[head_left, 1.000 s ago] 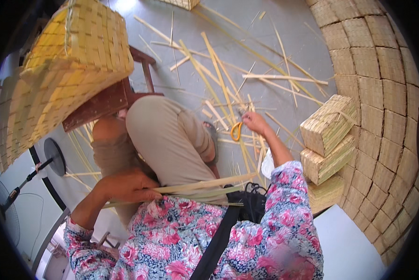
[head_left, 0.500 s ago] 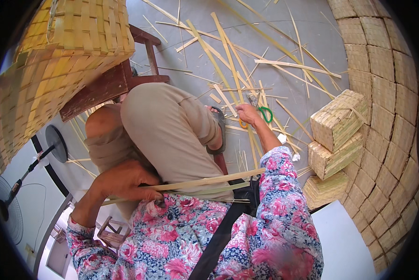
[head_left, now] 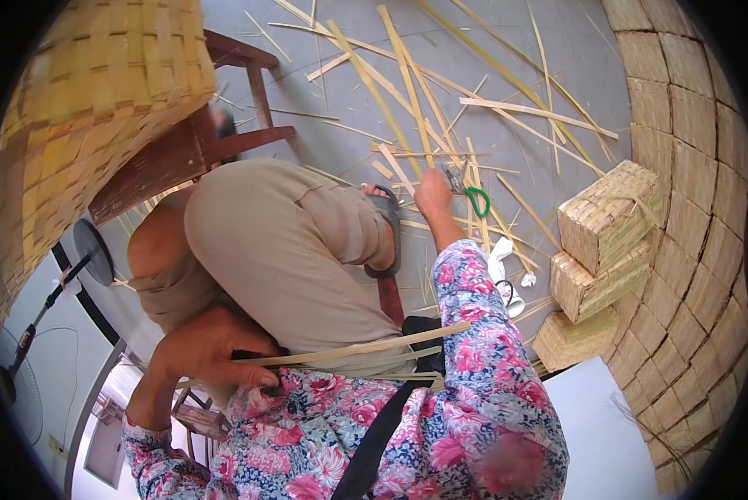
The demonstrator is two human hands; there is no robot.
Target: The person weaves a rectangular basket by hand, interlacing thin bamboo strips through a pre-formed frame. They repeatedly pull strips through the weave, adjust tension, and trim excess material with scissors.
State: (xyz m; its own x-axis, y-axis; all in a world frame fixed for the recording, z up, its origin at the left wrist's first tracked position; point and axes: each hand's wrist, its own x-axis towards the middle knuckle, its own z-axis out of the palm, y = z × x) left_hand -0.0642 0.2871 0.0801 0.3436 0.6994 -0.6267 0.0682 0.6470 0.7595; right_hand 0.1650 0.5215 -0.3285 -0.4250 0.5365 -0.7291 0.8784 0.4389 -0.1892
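Observation:
My left hand [head_left: 220, 346] is closed around several pale bamboo strips [head_left: 366, 346], which lie across my lap and reach toward my right forearm. Reaching down to the floor, my right hand [head_left: 433, 196] has its fingers drawn together at the lower end of a long bamboo strip [head_left: 407, 87]; the fingertips are partly hidden. Just right of that hand lies a pair of scissors with a green handle [head_left: 477, 202], its metal part touching or very close to the fingers.
Loose bamboo strips [head_left: 507, 79] litter the grey floor. Woven boxes [head_left: 603, 221] are stacked at right, before a wall of similar boxes [head_left: 682, 183]. At upper left a large woven basket [head_left: 115, 75] rests on a red-brown wooden bench [head_left: 257, 96]. A fan [head_left: 95, 250] stands left.
My right hand has shifted slightly left and up, and the orange part beneath it no longer shows. White items beside my right forearm are more exposed. The left hand keeps its strips.

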